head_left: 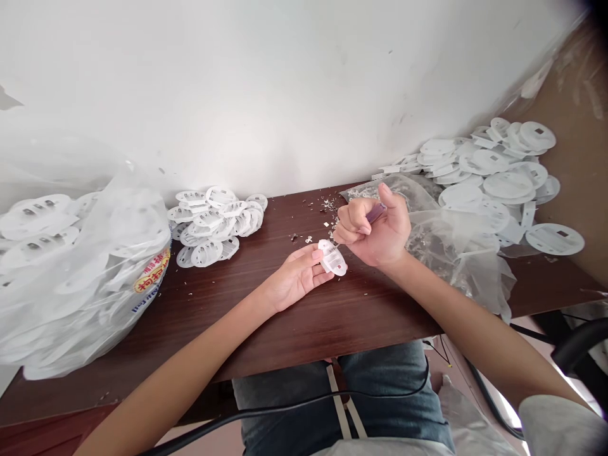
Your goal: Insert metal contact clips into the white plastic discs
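My left hand [299,275] grips an oval white plastic piece [333,258] with slots in it, thumb on top and fingers beneath, just above the table. Curled closed right beside it, my right hand [375,225] holds a slim tool with a purple handle [376,213]. The tool's lower end reaches toward the white piece; its exact kind is hidden by the fingers. Small white scraps [308,239] lie on the table beyond the piece.
A pile of similar white pieces [213,221] lies at left centre, near a bulging clear plastic bag [109,285] full of them. More pieces [503,183] are heaped at right on clear plastic sheeting [441,253]. A black cable [285,408] crosses my lap below the brown table [304,335].
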A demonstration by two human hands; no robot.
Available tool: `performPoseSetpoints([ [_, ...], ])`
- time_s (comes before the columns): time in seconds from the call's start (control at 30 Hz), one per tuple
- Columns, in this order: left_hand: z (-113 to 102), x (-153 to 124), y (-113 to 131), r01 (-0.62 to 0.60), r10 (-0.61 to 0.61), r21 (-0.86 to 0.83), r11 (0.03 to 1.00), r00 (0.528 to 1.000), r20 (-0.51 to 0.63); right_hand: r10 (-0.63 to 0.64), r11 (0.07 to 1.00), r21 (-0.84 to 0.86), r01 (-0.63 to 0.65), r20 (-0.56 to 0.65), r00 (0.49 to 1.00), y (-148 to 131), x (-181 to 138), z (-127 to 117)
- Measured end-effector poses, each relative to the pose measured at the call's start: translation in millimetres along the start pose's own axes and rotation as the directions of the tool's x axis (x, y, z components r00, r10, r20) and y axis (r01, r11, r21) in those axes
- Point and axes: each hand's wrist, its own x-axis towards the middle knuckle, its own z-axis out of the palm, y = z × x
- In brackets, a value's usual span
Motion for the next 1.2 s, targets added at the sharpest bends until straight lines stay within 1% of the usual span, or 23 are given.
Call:
performPoseSetpoints([
  [0.1, 0, 0, -1, -0.003, 0.003, -0.003, 1.0, 1.0, -0.001, -0.045, 0.999, -0.02, 0.045, 0.019, 0.999, -2, 0, -2],
  [0.2, 0, 0, -2, -0.006, 0.005, -0.018, 1.0, 1.0, -0.013, -0.057, 0.998, -0.03, 0.057, 0.024, 0.998, -4, 1, -2],
  [0.27, 0, 0, -2, -0.006, 0.005, -0.025, 1.0, 1.0, -0.016, -0.047, 0.998, -0.033, 0.047, 0.02, 0.999, -3, 0, -2],
  [0.43, 1, 1, -1, 0.004, -0.005, -0.024, 1.0, 1.0, -0.011, -0.02, 0.996, -0.093, 0.016, -0.04, 0.999, -1, 0, 1],
  [0.53, 1, 1, -1, 0.005, -0.005, -0.021, 1.0, 1.0, -0.012, -0.02, 0.997, -0.078, 0.017, -0.036, 0.999, -2, -1, 2],
  [0.67, -1, 0, -2, 0.001, -0.002, -0.012, 1.0, 1.0, -0.007, 0.012, 0.998, -0.058, -0.014, -0.041, 0.999, -3, -2, 3],
  [0.87, -1, 0, -2, 0.008, -0.008, -0.005, 1.0, 1.0, -0.01, -0.009, 0.998, -0.065, 0.007, -0.018, 1.0, -2, -1, 4],
  [1.0, 0, -1, -1, 0.015, -0.015, -0.007, 1.0, 1.0, 0.002, 0.023, 0.993, -0.113, -0.026, -0.034, 0.999, -2, -1, 3],
  [1.1, 1, -1, -1, 0.014, -0.014, -0.002, 1.0, 1.0, 0.011, 0.014, 0.989, -0.146, -0.017, -0.021, 1.0, 0, -2, 5],
  [1.2, 0, 0, -2, 0.013, -0.013, -0.01, 1.0, 1.0, 0.005, 0.015, 0.982, -0.185, -0.025, -0.056, 0.998, 3, -3, 9],
])
